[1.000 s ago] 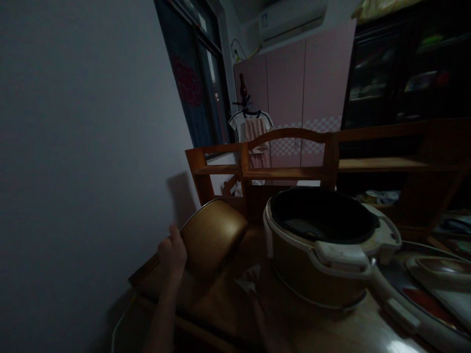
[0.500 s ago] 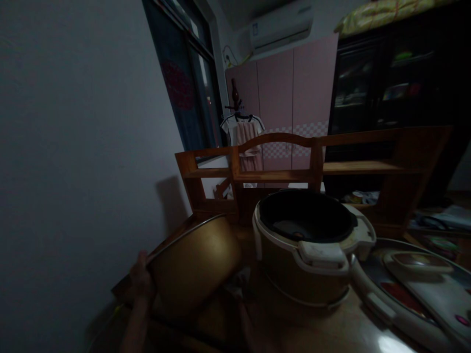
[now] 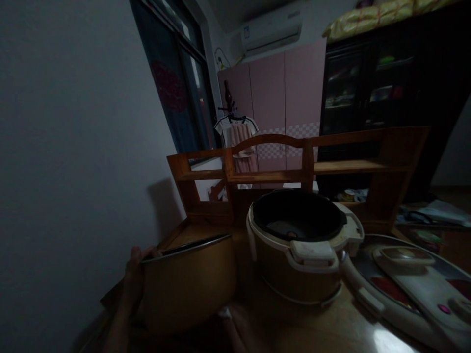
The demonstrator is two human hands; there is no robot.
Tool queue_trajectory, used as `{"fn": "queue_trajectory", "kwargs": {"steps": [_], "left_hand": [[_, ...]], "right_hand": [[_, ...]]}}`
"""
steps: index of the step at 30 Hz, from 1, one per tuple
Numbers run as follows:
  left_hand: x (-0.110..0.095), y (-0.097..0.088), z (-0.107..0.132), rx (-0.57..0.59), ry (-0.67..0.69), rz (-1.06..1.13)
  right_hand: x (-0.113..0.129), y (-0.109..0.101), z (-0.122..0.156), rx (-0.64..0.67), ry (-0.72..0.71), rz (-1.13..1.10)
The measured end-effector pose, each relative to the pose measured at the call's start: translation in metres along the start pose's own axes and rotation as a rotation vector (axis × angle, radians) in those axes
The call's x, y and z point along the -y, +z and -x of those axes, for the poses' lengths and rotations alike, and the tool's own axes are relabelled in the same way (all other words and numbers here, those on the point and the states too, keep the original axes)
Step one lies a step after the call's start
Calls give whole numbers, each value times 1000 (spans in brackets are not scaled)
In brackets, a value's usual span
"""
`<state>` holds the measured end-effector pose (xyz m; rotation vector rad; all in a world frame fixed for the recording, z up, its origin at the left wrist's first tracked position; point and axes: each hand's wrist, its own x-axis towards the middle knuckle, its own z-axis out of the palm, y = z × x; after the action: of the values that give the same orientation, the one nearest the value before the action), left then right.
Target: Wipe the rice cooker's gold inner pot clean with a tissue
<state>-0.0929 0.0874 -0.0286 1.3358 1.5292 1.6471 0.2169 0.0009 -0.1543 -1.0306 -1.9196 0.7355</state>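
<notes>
A gold-coloured inner pot (image 3: 189, 282) with a metal rim is held at the left, slightly tilted, its rim lower on the left. My left hand (image 3: 138, 267) grips that rim at its left side, fingers curled over the edge. Low by the pot's right side is my right hand (image 3: 235, 321), dim and partly hidden, with a bit of white cloth (image 3: 224, 312) in it, against or close to the pot's lower wall. To the right stands the rice cooker body (image 3: 294, 274), its lid off and its dark inside showing.
The cooker lid (image 3: 401, 274) lies on the wooden table (image 3: 305, 328) at the right. A wooden shelf rack (image 3: 272, 176) stands along the back. A white wall (image 3: 81, 171) rises close on the left. Pink wardrobe doors (image 3: 285, 93) are farther off.
The pot has tipped back toward level and its right side has dropped. My right hand with the cloth has moved down and left along the pot. The view has shifted slightly.
</notes>
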Motion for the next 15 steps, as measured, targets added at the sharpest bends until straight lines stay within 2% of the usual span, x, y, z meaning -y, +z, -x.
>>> {"fn": "queue_trajectory", "kwargs": {"steps": [3,5,9,11,13,15], "left_hand": [[-7,4,-1,84,-18,134],[-8,1,-6,85,-9,101],[-6,-13,-16,5,72,-119],[-12,-16,-13,-45,103,-196],[-27,-13,-3,-122,131,-249],[-50,-1,15,-183,139,-324]], "right_hand": [[3,-4,-1,60,-256,46],[1,-3,-4,51,-305,68],[-6,-1,-10,121,-375,86],[-6,-1,-13,139,-430,86],[-6,-1,-15,106,-441,85],[-8,3,-17,52,-455,90]]}}
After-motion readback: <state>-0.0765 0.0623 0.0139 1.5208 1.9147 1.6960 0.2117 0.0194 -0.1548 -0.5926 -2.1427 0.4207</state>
